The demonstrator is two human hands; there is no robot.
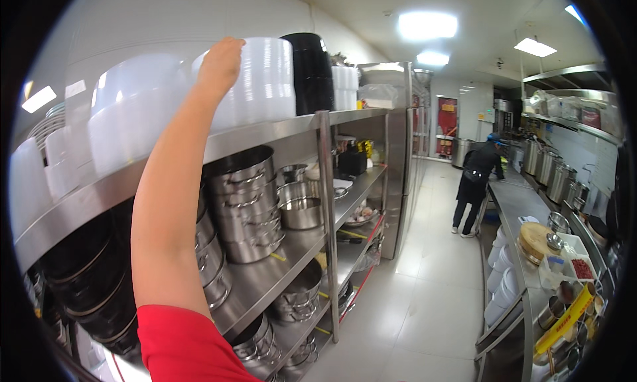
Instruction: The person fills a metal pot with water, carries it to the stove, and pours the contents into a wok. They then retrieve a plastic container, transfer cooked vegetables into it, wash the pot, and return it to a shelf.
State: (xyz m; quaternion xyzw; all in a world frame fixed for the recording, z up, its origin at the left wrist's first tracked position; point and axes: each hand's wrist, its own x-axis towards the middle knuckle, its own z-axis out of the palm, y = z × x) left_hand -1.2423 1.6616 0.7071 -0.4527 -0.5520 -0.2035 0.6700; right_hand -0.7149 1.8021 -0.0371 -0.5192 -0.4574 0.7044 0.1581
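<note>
My left hand point(222, 63) is raised to the top shelf, its fingers hooked over the rim of a large white plastic tub point(264, 81). The fingertips are partly hidden at the rim. Left of my forearm stands another translucent white tub point(134, 108). A stack of glossy black containers point(308, 73) is just to the right of the gripped tub. Below my arm, on the middle shelf, are stacked steel pots point(246, 208) with side handles. My right hand is out of view.
The steel shelf rack point(326, 223) runs along the left, with black pots point(89, 272) lower down. A co-worker in dark clothes point(480, 168) bends over the steel counter point(512, 198) across the aisle. On that counter are a round wooden chopping board point(540, 240) and food trays point(581, 269).
</note>
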